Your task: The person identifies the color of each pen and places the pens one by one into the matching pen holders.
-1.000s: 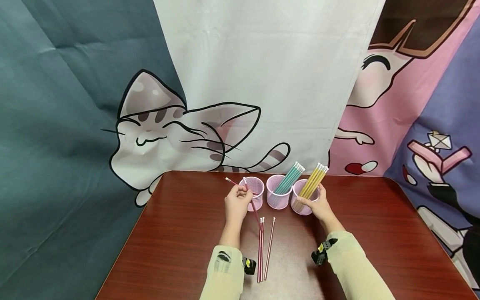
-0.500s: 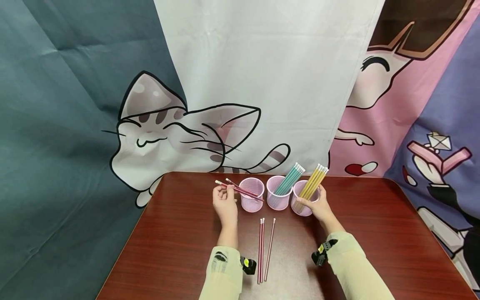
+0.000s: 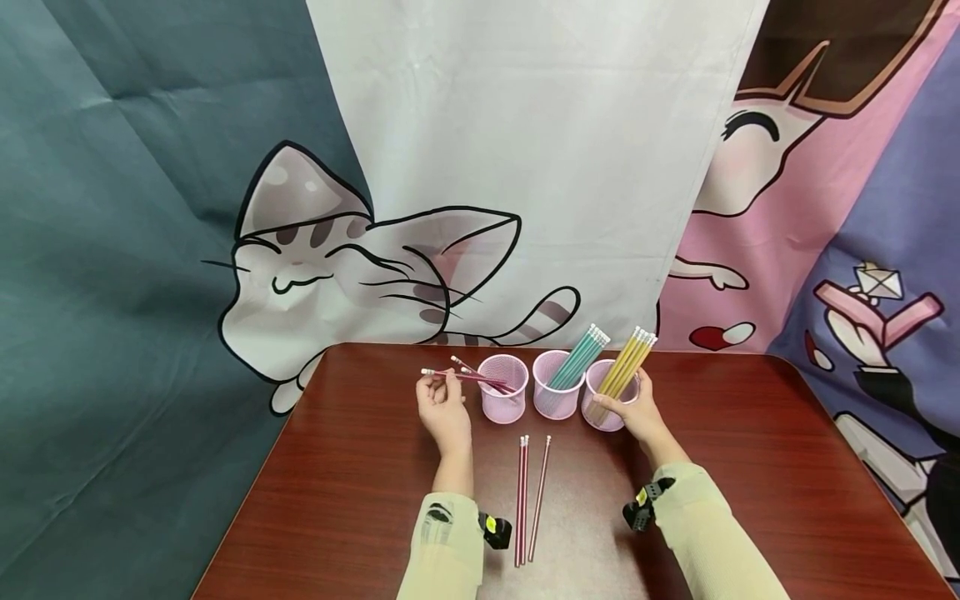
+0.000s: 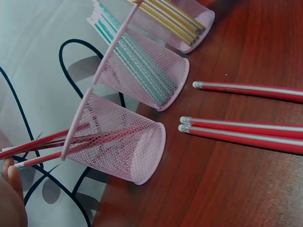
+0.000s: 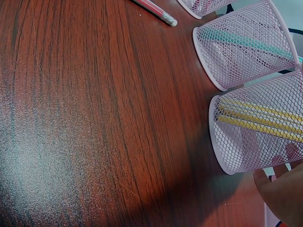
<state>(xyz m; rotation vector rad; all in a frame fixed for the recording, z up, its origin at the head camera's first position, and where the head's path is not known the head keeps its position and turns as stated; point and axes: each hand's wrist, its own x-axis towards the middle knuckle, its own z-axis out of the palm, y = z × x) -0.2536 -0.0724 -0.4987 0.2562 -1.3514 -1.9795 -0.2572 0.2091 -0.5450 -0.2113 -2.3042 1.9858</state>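
Observation:
My left hand (image 3: 444, 412) pinches a red pencil (image 3: 442, 374) near its eraser end, left of the left pink mesh cup (image 3: 501, 408). The pencil lies nearly level, its other end over the cup's mouth. More red pencils (image 4: 106, 137) lean inside that cup, seen through the mesh in the left wrist view. My right hand (image 3: 637, 408) grips the right mesh cup (image 5: 260, 156), thumb at the near rim; that cup holds several yellow pencils (image 3: 624, 367). Between them stands the middle mesh cup (image 3: 553, 406) with several teal pencils (image 3: 579, 358).
Three red pencils lie on the brown table (image 3: 360, 483) in front of the cups: a close pair (image 3: 522, 500) and a single pencil (image 3: 539, 500) to their right. A printed cloth (image 3: 555, 167) hangs behind the table's far edge.
My left hand has moved left from over the left cup. Its red pencil has swung from slanting down toward the table to nearly level over the cup's mouth. My right hand stays put.

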